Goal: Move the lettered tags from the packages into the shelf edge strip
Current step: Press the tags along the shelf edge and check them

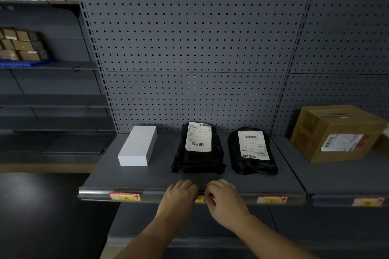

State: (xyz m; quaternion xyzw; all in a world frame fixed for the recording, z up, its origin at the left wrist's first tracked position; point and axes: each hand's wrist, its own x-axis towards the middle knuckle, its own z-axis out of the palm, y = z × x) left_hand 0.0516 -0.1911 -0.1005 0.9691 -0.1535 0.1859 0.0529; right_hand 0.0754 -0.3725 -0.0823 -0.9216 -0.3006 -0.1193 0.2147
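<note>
A white box (137, 146) and two black parcels (197, 149) (252, 152) with white shipping labels lie on the grey shelf (160, 176). Along its front runs the clear edge strip (94, 194), holding a tag marked A (126, 197) on the left and a tag marked C (272, 200) on the right. Between them a third yellow-and-red tag (201, 199) sits at the strip, mostly covered. My left hand (179, 195) and my right hand (223, 197) both pinch this tag at the strip, fingers curled on it. Its letter is hidden.
A brown cardboard box (336, 132) stands on the neighbouring shelf to the right, whose strip holds another tag (368, 202). Grey pegboard (193, 48) backs the shelf. To the left are further grey shelves with small cartons (21, 45).
</note>
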